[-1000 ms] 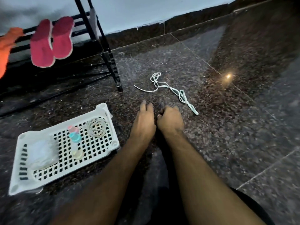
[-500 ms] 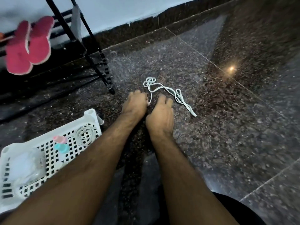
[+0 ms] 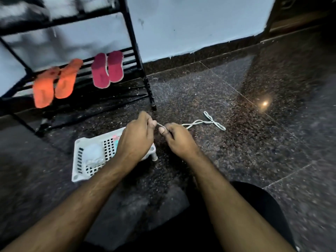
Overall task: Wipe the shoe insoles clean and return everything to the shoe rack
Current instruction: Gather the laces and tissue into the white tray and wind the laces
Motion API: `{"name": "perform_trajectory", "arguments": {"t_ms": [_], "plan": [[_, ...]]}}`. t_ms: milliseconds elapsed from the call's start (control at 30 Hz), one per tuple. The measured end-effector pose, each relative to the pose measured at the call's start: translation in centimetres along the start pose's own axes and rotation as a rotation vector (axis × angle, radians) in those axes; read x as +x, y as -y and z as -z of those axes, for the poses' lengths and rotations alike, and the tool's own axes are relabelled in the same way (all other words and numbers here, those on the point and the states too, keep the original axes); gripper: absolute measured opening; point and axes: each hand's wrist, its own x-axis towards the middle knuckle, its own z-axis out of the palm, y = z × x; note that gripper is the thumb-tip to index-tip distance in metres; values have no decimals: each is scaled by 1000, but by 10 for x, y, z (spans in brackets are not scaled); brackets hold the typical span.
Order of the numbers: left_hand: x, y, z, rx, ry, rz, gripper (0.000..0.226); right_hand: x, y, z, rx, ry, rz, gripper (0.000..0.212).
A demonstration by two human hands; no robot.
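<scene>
Head view: both hands are pinching a white shoelace [image 3: 198, 122] above the floor, left hand [image 3: 136, 138] and right hand [image 3: 179, 138] close together, fingers curled on it. Orange insoles [image 3: 54, 82] and pink insoles [image 3: 107, 70] are resting on the shoe rack [image 3: 134, 51].

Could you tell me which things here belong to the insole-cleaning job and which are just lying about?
Part of the job:
- orange insoles on the shoe rack
- pink insoles on the same rack
- white shoelace, pinched by left hand and right hand
- white basket of supplies

Just there:
- granite floor
- blue wall
</scene>
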Motion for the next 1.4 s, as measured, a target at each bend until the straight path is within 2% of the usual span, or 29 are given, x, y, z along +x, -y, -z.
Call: {"name": "perform_trajectory", "arguments": {"t_ms": [133, 167, 200, 267, 333, 367, 433, 533, 667, 733, 800, 933, 1033, 1100, 1167, 1267, 1333, 1400], "plan": [[-52, 20, 32, 60, 145, 140, 30, -21, 36, -9, -145, -22, 197, 33], [-61, 25, 38, -5, 211, 151, 33, -26, 47, -13, -158, -49, 235, 33], [-68, 30, 43, -152, 275, 156, 40, -32, 56, -16, -162, -74, 258, 33], [-84, 34, 57, -651, 313, 219, 48, -41, 71, -28, -158, -84, 285, 33], [-94, 38, 70, -1131, 206, 302, 45, -45, 77, -42, -123, -10, 304, 33], [-93, 39, 74, -1289, 125, 324, 42, -48, 79, -45, -87, 69, 302, 31], [-88, 53, 81, -1413, -42, 361, 41, -55, 87, -57, -41, 275, 306, 27], [-74, 72, 86, -1451, -188, 399, 38, -74, 106, -72, -133, 471, 374, 25], [-68, 80, 73, -1226, -184, 357, 31, -73, 118, -78, -132, 471, 439, 30], [-69, 75, 60, -1173, -143, 349, 32, -68, 118, -74, -17, 522, 436, 30], [-69, 71, 48, -1064, -80, 317, 33, -66, 117, -69, 249, 570, 320, 27], [-64, 74, 37, -993, 7, 371, 29, -56, 106, -51, 516, 491, 180, 20], [-59, 85, 25, -765, 31, 296, 28, -44, 96, -35, 565, 419, 127, 20], [-56, 82, 20, -686, 80, 267, 38, -37, 89, -31, 548, 392, 119, 21], [-53, 76, 23, -686, 168, 264, 53, -33, 84, -29, 499, 398, 114, 29], [-47, 77, 38, -743, 330, 376, 66, -29, 79, -27, 318, 379, 154, 46], [-44, 79, 46, -845, 340, 421, 57, -26, 73, -25, 218, 314, 194, 54], [-42, 80, 50, -1042, 283, 471, 48, -22, 68, -25, 146, 281, 219, 53]]}}
